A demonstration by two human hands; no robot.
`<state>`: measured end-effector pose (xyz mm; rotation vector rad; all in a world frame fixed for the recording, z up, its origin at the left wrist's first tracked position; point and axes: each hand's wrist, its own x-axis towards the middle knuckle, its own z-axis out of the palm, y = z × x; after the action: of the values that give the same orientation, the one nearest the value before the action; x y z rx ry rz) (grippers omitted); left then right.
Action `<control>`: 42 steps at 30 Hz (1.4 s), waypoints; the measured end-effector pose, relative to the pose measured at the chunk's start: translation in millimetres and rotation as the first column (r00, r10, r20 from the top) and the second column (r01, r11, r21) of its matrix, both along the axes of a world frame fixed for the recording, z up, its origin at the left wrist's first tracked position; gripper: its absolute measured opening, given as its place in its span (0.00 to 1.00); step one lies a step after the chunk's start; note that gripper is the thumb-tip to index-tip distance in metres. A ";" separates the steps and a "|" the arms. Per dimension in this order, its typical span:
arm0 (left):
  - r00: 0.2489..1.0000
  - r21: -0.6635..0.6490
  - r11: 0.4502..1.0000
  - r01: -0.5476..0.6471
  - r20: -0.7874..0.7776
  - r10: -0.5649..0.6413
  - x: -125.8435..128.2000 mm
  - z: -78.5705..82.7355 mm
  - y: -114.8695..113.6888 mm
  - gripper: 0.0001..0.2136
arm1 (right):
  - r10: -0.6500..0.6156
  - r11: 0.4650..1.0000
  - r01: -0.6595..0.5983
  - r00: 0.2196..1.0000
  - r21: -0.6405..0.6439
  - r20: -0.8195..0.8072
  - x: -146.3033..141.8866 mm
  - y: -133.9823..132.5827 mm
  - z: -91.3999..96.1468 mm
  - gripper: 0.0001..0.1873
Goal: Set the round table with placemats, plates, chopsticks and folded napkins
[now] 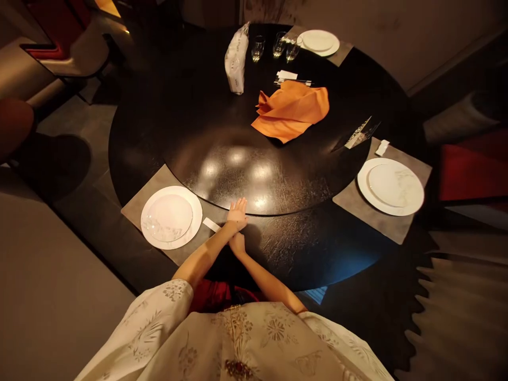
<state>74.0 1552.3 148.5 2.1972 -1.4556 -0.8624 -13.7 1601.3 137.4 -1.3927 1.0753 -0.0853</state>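
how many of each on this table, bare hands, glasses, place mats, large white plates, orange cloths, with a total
Bare hands: 2
Glasses: 3
Place mats: 3
Large white plates: 3
Orange cloth: 1
Total: 12

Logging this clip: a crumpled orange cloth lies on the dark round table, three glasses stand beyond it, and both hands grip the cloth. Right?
No: in the head view, neither the left hand nor the right hand grips the orange cloth; both are at the near side of the table, short of the cloth. The rest stands.
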 end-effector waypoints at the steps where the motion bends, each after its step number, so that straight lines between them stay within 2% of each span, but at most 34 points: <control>1: 0.999 0.014 1.000 0.015 0.043 -0.016 5.4 0.1 3.1 0.33 | -0.014 1.000 0.014 0.999 0.002 -0.033 -9.4 -2.1 -4.0 0.11; 4: 0.974 0.121 0.991 0.061 0.209 -0.085 24.3 2.6 12.2 0.33 | -0.080 0.997 0.080 0.991 -0.002 -0.105 -48.1 -25.7 -13.6 0.12; 5: 0.958 0.160 0.985 0.063 0.267 -0.104 31.1 3.6 15.2 0.33 | -0.114 0.993 0.109 0.986 -0.049 -0.125 -63.3 -41.3 -15.3 0.13; 7: 0.924 0.204 0.978 0.035 0.366 -0.109 45.6 5.1 21.1 0.33 | -0.212 0.953 0.167 0.963 -0.252 -0.166 -94.0 -83.0 -15.9 0.14; 8: 0.908 0.218 0.976 0.013 0.407 -0.103 53.8 5.5 23.9 0.33 | -0.271 0.899 0.182 0.945 -0.397 -0.182 -108.0 -107.2 -15.1 0.15; 10: 0.877 0.253 0.967 -0.036 0.471 -0.091 73.9 6.3 28.8 0.34 | -0.391 0.733 0.169 0.897 -0.659 -0.205 -130.5 -154.9 -12.8 0.17; 11: 0.863 0.274 0.960 -0.058 0.497 -0.089 86.3 7.1 30.6 0.34 | -0.430 0.648 0.133 0.876 -0.750 -0.217 -138.0 -174.9 -12.1 0.19; 12: 0.849 0.297 0.952 -0.078 0.520 -0.093 100.4 8.5 31.7 0.35 | -0.436 0.587 0.072 0.868 -0.806 -0.240 -142.7 -190.3 -12.1 0.20; 13: 0.836 0.322 0.942 -0.094 0.539 -0.101 115.9 10.9 31.9 0.35 | -0.407 0.549 -0.006 0.872 -0.836 -0.274 -144.7 -200.4 -12.8 0.21; 15: 0.817 0.381 0.914 -0.140 0.565 -0.111 147.5 18.5 29.2 0.35 | -0.276 0.510 -0.179 0.892 -0.841 -0.357 -140.5 -203.4 -15.5 0.21; 18: 0.809 0.442 0.861 -0.253 0.585 -0.062 175.4 32.3 17.6 0.33 | -0.095 0.465 -0.337 0.900 -0.819 -0.425 -117.7 -176.8 -18.1 0.21; 20: 0.822 0.423 0.875 -0.235 0.566 -0.053 165.6 37.3 8.0 0.31 | -0.048 0.454 -0.366 0.901 -0.813 -0.432 -95.1 -152.1 -17.0 0.21; 21: 0.842 0.398 0.902 -0.170 0.534 -0.077 151.2 37.5 3.8 0.30 | -0.023 0.458 -0.373 0.902 -0.807 -0.430 -82.5 -140.6 -15.7 0.21; 23: 0.887 0.325 0.945 0.022 0.431 -0.169 109.2 33.4 -1.5 0.27 | 0.041 0.480 -0.385 0.908 -0.789 -0.418 -56.5 -121.4 -12.2 0.22; 25: 0.912 0.287 0.946 0.149 0.329 -0.244 65.1 25.9 -1.5 0.26 | 0.125 0.512 -0.393 0.914 -0.764 -0.386 -31.9 -106.8 -7.0 0.21; 27: 0.918 0.311 0.943 0.123 0.325 -0.227 37.6 18.6 3.4 0.27 | 0.238 0.553 -0.415 0.910 -0.722 -0.340 -12.0 -94.5 2.2 0.20; 29: 0.900 0.355 0.935 0.002 0.408 -0.157 37.2 14.6 9.7 0.28 | 0.356 0.601 -0.437 0.896 -0.669 -0.265 0.5 -82.8 18.8 0.18; 31: 0.865 0.368 0.922 -0.121 0.495 -0.084 60.6 16.1 13.4 0.29 | 0.443 0.640 -0.417 0.887 -0.646 -0.134 5.2 -74.5 43.8 0.16; 33: 0.849 0.380 0.895 -0.235 0.528 -0.001 93.6 25.2 12.9 0.30 | 0.448 0.678 -0.318 0.893 -0.662 0.029 3.7 -77.8 73.6 0.15; 35: 0.842 0.361 0.867 -0.343 0.528 0.113 117.1 41.8 10.1 0.30 | 0.345 0.714 -0.147 0.925 -0.685 0.161 -1.1 -102.4 100.5 0.15; 37: 0.840 0.226 0.902 -0.368 0.496 0.218 114.5 62.0 7.9 0.27 | 0.116 0.716 0.075 0.968 -0.694 0.224 -6.8 -152.0 115.8 0.16; 39: 0.891 -0.035 0.971 -0.236 0.392 0.230 78.9 78.1 7.3 0.23 | -0.152 0.661 0.258 0.966 -0.705 0.211 -12.2 -219.9 114.8 0.16; 40: 0.946 -0.161 0.982 -0.100 0.292 0.144 50.7 82.0 6.8 0.21 | -0.264 0.620 0.304 0.949 -0.723 0.173 -14.4 -256.3 108.3 0.17; 41: 0.981 -0.259 0.966 0.021 0.193 0.030 18.3 81.9 5.4 0.20 | -0.345 0.602 0.299 0.934 -0.740 0.097 -16.0 -291.7 98.8 0.17; 42: 0.987 -0.335 0.932 0.139 0.117 -0.106 -15.1 77.6 2.6 0.20 | -0.416 0.606 0.269 0.910 -0.748 -0.010 -16.7 -324.5 87.2 0.18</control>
<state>58.9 1554.9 226.1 1.9272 -1.6622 -0.4961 -30.4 1276.8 224.7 -1.9135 1.5607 -0.7749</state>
